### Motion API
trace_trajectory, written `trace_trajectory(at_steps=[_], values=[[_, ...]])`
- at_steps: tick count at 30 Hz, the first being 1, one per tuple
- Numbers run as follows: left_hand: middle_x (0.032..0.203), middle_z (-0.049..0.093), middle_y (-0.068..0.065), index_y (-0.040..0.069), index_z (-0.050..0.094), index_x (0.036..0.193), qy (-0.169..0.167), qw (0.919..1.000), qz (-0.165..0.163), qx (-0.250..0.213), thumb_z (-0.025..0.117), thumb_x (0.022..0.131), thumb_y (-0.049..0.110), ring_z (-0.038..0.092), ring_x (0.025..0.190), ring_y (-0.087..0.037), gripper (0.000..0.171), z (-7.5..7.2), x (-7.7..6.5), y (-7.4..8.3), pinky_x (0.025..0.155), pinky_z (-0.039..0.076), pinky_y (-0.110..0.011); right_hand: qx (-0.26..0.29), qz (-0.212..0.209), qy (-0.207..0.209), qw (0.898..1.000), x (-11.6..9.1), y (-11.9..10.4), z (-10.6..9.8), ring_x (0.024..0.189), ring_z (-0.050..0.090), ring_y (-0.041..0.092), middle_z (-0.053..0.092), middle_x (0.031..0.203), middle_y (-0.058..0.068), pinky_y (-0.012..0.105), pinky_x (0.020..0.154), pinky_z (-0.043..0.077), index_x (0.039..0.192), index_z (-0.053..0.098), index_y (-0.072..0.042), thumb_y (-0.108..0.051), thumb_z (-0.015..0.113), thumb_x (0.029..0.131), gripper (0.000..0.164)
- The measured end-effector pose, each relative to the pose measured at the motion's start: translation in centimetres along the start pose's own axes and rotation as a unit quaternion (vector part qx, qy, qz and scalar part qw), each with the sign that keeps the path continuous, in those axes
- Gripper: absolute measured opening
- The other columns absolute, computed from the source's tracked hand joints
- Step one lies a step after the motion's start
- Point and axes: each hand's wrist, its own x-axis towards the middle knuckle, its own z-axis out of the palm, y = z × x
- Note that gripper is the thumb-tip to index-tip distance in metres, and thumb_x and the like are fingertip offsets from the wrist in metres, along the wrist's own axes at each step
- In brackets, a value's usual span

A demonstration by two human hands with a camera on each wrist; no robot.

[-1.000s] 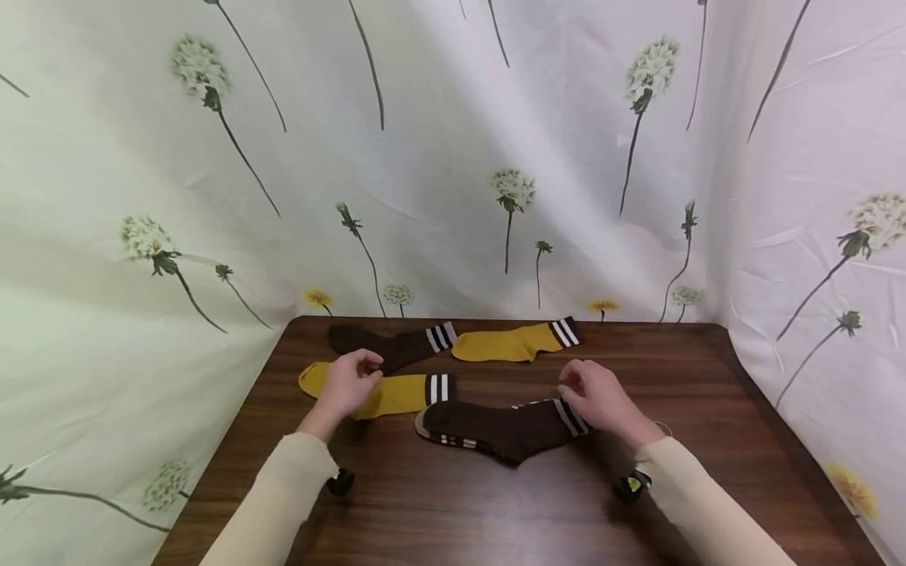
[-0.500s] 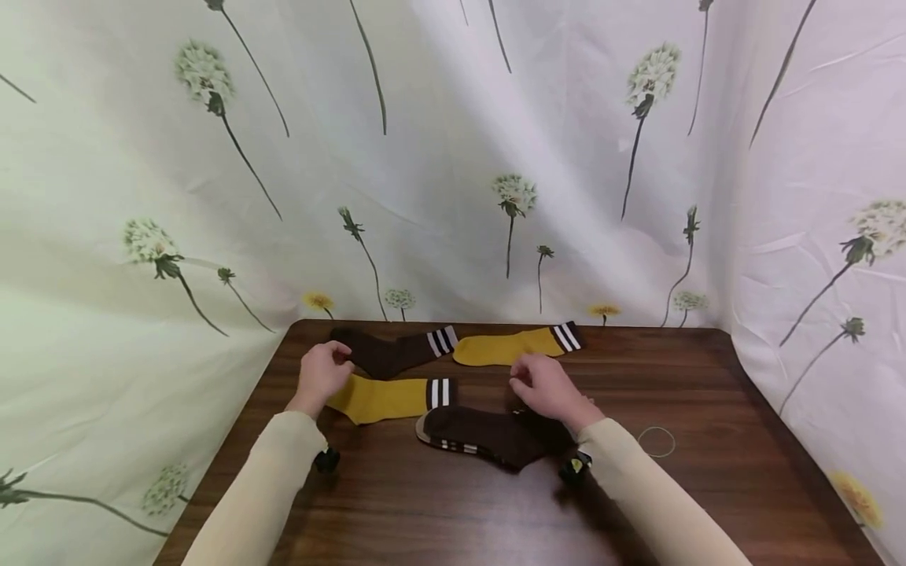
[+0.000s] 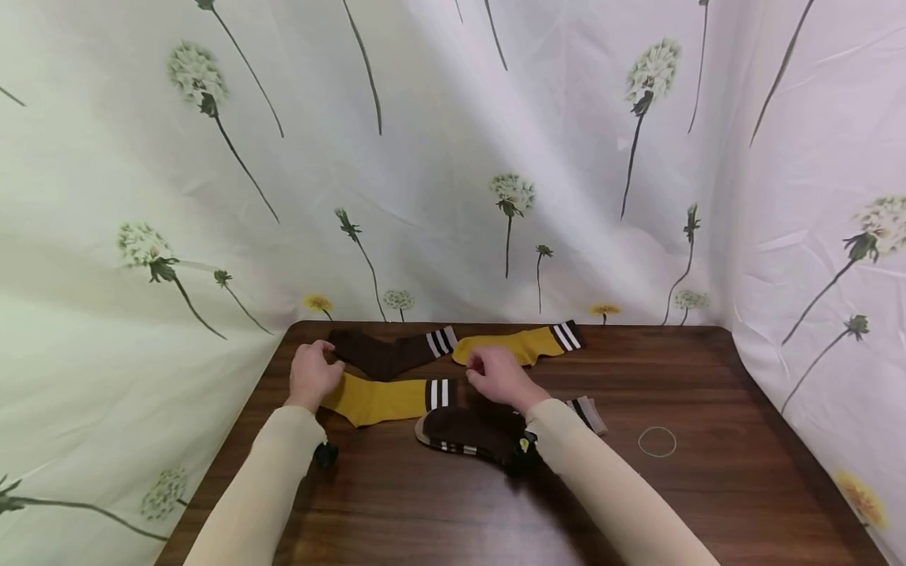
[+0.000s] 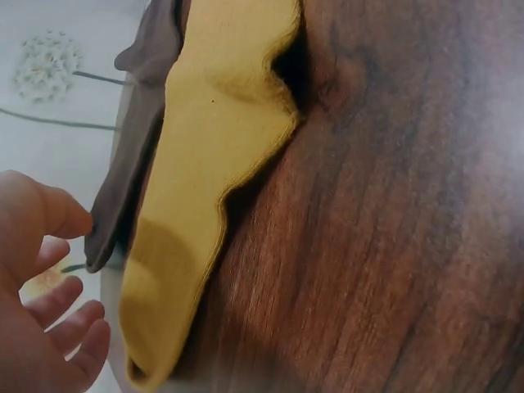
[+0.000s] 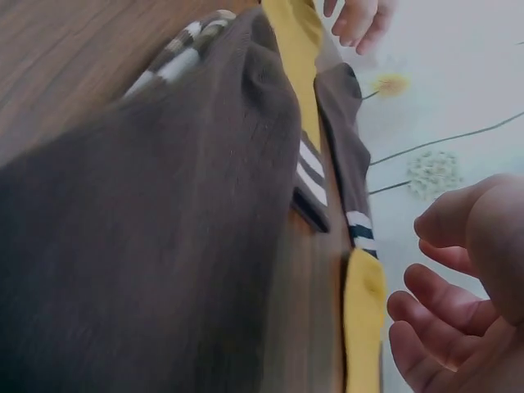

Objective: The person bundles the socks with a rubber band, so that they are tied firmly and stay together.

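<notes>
My left hand (image 3: 314,376) hovers over the toe end of the front yellow sock (image 3: 385,401), fingers loosely bent with nothing between them. In the left wrist view that hand (image 4: 49,286) is beside the yellow sock and the brown sock (image 4: 143,123) behind it. My right hand (image 3: 501,377), also holding nothing, is over the table between the back yellow sock (image 3: 524,343) and a stack of dark brown socks (image 3: 463,428). Its forearm hides part of that stack; the striped cuff (image 3: 589,415) shows beyond it. Another brown sock (image 3: 389,355) lies at the back left.
A thin pale ring (image 3: 657,442), like a rubber band, lies on the wooden table (image 3: 425,511) right of the sock stack. White cloth (image 3: 439,173) printed with dandelions hangs behind the table and along both sides.
My right hand has moved left from the brown stack's cuff, uncovering the thin ring. The left hand has shifted left along the front yellow sock to its toe. The socks stay in place.
</notes>
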Motion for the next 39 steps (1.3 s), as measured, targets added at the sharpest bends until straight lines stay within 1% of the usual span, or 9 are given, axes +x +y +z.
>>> trace_trajectory(at_steps=[4, 9, 13, 18, 22, 28, 33, 36, 39], values=[[0.145, 0.042, -0.039, -0.008, 0.055, 0.138, -0.018, 0.9997, -0.013, 0.006, 0.064, 0.099, 0.017, 0.046, 0.128, -0.056, 0.047, 0.4, 0.7, 0.0, 0.107, 0.041, -0.064, -0.017, -0.004, -0.002, 1.0, 1.3, -0.2, 0.9, 0.081, 0.06, 0.017, 0.069, 0.091, 0.004, 0.037, 0.077, 0.053, 0.096, 0.07, -0.007, -0.009, 0.072, 0.094, 0.004], [0.146, 0.041, -0.039, -0.007, 0.052, 0.141, -0.028, 0.9991, -0.022, 0.02, 0.062, 0.1, 0.018, 0.047, 0.128, -0.056, 0.05, 0.5, 1.5, -0.3, 0.106, 0.042, -0.065, -0.031, 0.012, -0.006, 0.999, 2.6, -0.7, 1.5, 0.095, 0.066, 0.024, 0.072, 0.103, 0.009, 0.042, 0.088, 0.056, 0.104, 0.073, -0.005, -0.01, 0.068, 0.096, 0.01], [0.145, 0.042, -0.039, -0.008, 0.049, 0.143, -0.037, 0.9989, -0.018, 0.024, 0.062, 0.099, 0.014, 0.047, 0.127, -0.056, 0.051, 0.6, 1.9, -0.6, 0.104, 0.043, -0.065, -0.047, 0.03, -0.02, 0.998, 3.1, -1.0, 2.0, 0.104, 0.065, 0.027, 0.068, 0.117, 0.012, 0.043, 0.092, 0.055, 0.115, 0.073, -0.005, -0.012, 0.065, 0.099, 0.019], [0.149, 0.038, -0.041, -0.009, 0.045, 0.146, -0.05, 0.9983, -0.018, 0.024, 0.062, 0.099, 0.013, 0.046, 0.13, -0.056, 0.055, 1.0, 2.2, -0.5, 0.106, 0.042, -0.065, -0.054, 0.019, -0.034, 0.998, 3.7, -0.8, 2.4, 0.12, 0.061, 0.029, 0.06, 0.135, 0.015, 0.044, 0.101, 0.052, 0.132, 0.068, -0.003, -0.013, 0.065, 0.102, 0.032], [0.154, 0.031, -0.041, -0.009, 0.04, 0.152, -0.053, 0.9979, -0.02, 0.031, 0.062, 0.1, 0.018, 0.042, 0.134, -0.06, 0.062, 1.3, 2.5, -0.3, 0.108, 0.041, -0.067, -0.058, 0.011, -0.046, 0.997, 4.0, -0.6, 2.7, 0.132, 0.057, 0.032, 0.055, 0.146, 0.017, 0.046, 0.109, 0.049, 0.142, 0.062, -0.001, -0.013, 0.063, 0.103, 0.041], [0.161, 0.02, -0.04, -0.005, 0.031, 0.16, -0.074, 0.996, -0.037, 0.035, 0.058, 0.104, 0.025, 0.028, 0.138, -0.067, 0.069, 1.6, 2.8, -0.4, 0.108, 0.034, -0.075, -0.081, 0.037, -0.077, 0.993, 4.5, -0.9, 3.0, 0.142, 0.05, 0.037, 0.048, 0.156, 0.021, 0.048, 0.116, 0.043, 0.148, 0.057, 0.0, -0.015, 0.059, 0.105, 0.045], [0.161, 0.024, -0.039, -0.002, 0.031, 0.161, -0.084, 0.9952, -0.043, 0.026, 0.052, 0.106, 0.028, 0.026, 0.137, -0.068, 0.066, 1.4, 3.1, -0.2, 0.108, 0.03, -0.077, -0.104, 0.045, -0.095, 0.989, 4.9, -0.8, 3.4, 0.146, 0.045, 0.039, 0.044, 0.159, 0.023, 0.049, 0.12, 0.037, 0.151, 0.053, 0.001, -0.018, 0.055, 0.107, 0.048], [0.159, 0.028, -0.039, -0.001, 0.031, 0.161, -0.088, 0.9948, -0.045, 0.024, 0.053, 0.106, 0.027, 0.027, 0.136, -0.067, 0.065, 1.3, 3.3, 0.0, 0.107, 0.03, -0.077, -0.106, 0.04, -0.098, 0.989, 5.1, -0.7, 3.7, 0.146, 0.044, 0.04, 0.045, 0.158, 0.024, 0.055, 0.118, 0.038, 0.15, 0.054, 0.002, -0.018, 0.053, 0.106, 0.048], [0.158, 0.032, -0.038, -0.001, 0.033, 0.16, -0.087, 0.9947, -0.049, 0.021, 0.054, 0.105, 0.024, 0.029, 0.135, -0.067, 0.064, 1.3, 3.5, 0.0, 0.106, 0.032, -0.076, -0.076, 0.044, -0.097, 0.991, 5.3, -0.3, 4.0, 0.147, 0.042, 0.042, 0.044, 0.158, 0.026, 0.058, 0.118, 0.037, 0.15, 0.053, 0.003, -0.016, 0.051, 0.106, 0.048]])
